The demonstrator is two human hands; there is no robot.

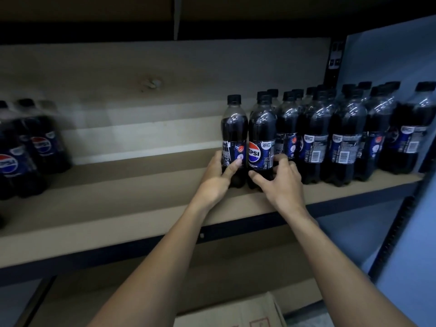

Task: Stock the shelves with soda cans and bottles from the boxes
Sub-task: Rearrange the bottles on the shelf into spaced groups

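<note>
Two dark Pepsi bottles stand upright side by side on the wooden shelf (113, 204). My left hand (219, 178) grips the lower part of the left bottle (234, 128), thumb across its label. My right hand (280, 180) holds the base of the right bottle (262, 138), whose Pepsi logo faces me, with thumb and fingers curled round it. Directly to their right, rows of several identical black-capped bottles (342, 133) fill the shelf.
More Pepsi bottles (28, 149) stand at the shelf's far left, with bare shelf between the groups. A black metal upright (398, 232) and a blue wall bound the right side. A cardboard box (236, 312) sits below, under a lower shelf.
</note>
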